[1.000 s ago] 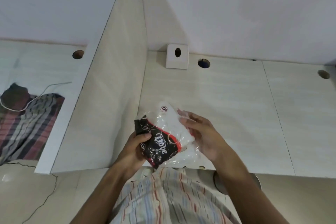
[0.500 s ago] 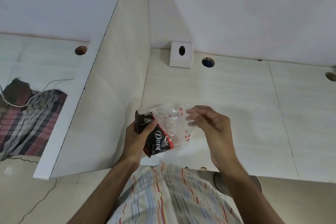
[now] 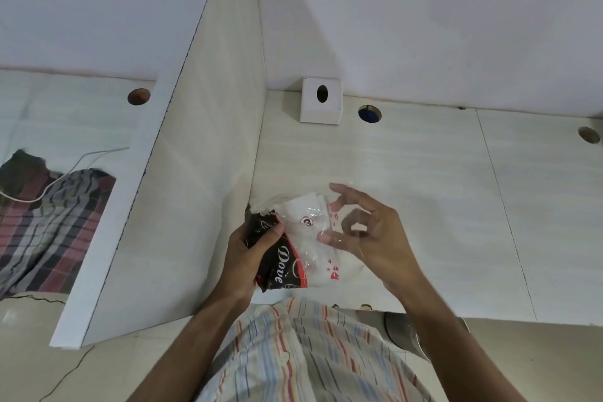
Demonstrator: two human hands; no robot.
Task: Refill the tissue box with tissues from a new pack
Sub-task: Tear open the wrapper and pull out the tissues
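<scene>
**Fresh pack in hand, empty box waits at the wall**

A person's left hand (image 3: 251, 254) closes its grip on the dark printed end of a tissue pack (image 3: 300, 245), low and centre in the frame, above the near edge of the pale tabletop (image 3: 440, 173). The right hand (image 3: 368, 235) works at the pack's clear film, thumb and forefinger curled toward each other; whether they actually pinch the plastic cannot be told. White tissues (image 3: 310, 209) show through the wrapper. The word "Dove" reads in white script on the black-and-red panel; small red marks dot the film, and a round red-and-white emblem is too small to read.

The white tissue box (image 3: 321, 104), with its dark oval opening, stands well apart at the back of the tabletop, against the wall in the upper middle of the frame.

The likely risks: thin film may tear unevenly under a hard pull and spill the stack, or a one-ended hold may let the tissues slide out and crumple.
</scene>
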